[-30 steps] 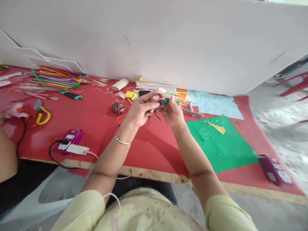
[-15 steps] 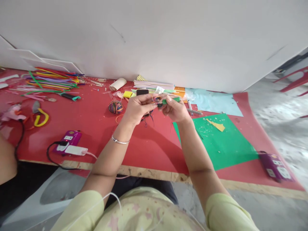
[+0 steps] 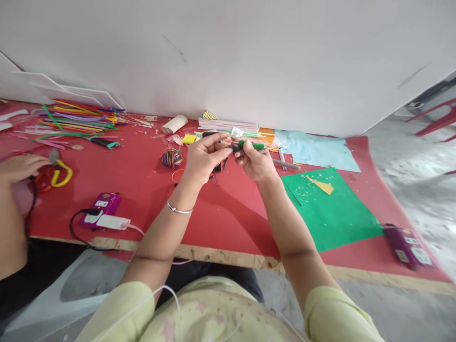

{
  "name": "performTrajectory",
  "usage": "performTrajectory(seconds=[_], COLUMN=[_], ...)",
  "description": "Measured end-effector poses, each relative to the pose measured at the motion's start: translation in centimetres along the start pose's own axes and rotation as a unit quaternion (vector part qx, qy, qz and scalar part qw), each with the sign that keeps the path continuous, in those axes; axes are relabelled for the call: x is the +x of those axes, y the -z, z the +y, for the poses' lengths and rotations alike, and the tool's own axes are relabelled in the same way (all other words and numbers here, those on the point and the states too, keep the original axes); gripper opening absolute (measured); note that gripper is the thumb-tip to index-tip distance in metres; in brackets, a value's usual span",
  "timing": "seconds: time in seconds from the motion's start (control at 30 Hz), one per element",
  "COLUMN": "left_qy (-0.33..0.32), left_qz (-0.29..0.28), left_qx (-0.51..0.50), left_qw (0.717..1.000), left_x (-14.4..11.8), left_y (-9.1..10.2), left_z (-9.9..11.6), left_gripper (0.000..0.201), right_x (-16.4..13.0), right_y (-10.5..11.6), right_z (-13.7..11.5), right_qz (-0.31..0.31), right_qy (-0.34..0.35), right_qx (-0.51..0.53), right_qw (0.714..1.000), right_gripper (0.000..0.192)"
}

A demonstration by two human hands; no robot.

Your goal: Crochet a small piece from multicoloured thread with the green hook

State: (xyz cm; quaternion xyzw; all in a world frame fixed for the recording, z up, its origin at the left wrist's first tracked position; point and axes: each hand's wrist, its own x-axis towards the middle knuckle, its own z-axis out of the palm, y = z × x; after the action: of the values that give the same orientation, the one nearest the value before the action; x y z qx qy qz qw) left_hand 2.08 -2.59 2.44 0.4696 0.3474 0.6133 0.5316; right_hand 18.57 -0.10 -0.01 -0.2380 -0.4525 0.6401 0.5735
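My right hand [image 3: 259, 162] grips a green-handled crochet hook [image 3: 255, 146], its thin shaft pointing left. Across from it, my left hand [image 3: 199, 159] pinches a small dark multicoloured piece of yarn work [image 3: 236, 147] between thumb and fingers. The hook's tip meets the yarn work there, but the stitches are too small to make out. A ball of multicoloured yarn [image 3: 171, 158] lies on the table left of my left hand, with a loose orange strand near it. Partly hidden behind my left hand is a dark phone-like object [image 3: 218, 167].
A co-worker's hand [image 3: 23, 167] rests at far left beside yellow-handled pliers [image 3: 61, 174]. A purple power strip [image 3: 107, 204] with cables lies near the front edge; another [image 3: 408, 247] is at right. Green sheet [image 3: 342, 213], cardboard tube [image 3: 175, 124] and coloured pipe cleaners [image 3: 78, 116] surround the work.
My right hand and the hook have shifted slightly left, closer to my left hand. The co-worker's hand has come into view at the left, by the pliers.
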Motion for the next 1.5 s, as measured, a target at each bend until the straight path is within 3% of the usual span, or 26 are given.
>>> performTrajectory(seconds=[0.23,0.43,0.63,0.93,1.5], left_qy=[0.074,0.07,0.066,0.065,0.064], left_qz=[-0.07,-0.079,-0.09,-0.173,-0.172], left_qx=[-0.073,-0.064,-0.013,0.043,0.07], left_qw=[0.992,0.992,0.994,0.982,0.98], left_x=[0.2,0.2,-0.1,-0.1,0.2], left_y=[0.8,0.9,1.0,2.1,2.5], left_z=[0.6,0.5,1.1,0.8,0.2], left_gripper=[0.038,0.038,0.028,0.028,0.042], right_x=[-0.1,-0.1,0.1,0.5,0.5], right_y=[0.0,0.1,1.1,1.7,1.7], right_z=[0.1,0.0,-0.2,-0.5,-0.5], right_qz=[-0.011,-0.011,-0.046,-0.042,-0.016], right_qy=[-0.013,-0.016,-0.03,-0.037,-0.038], right_qx=[0.046,0.025,0.033,0.002,-0.017], right_qw=[0.999,0.999,0.998,0.998,0.999], right_gripper=[0.039,0.033,0.042,0.044,0.043])
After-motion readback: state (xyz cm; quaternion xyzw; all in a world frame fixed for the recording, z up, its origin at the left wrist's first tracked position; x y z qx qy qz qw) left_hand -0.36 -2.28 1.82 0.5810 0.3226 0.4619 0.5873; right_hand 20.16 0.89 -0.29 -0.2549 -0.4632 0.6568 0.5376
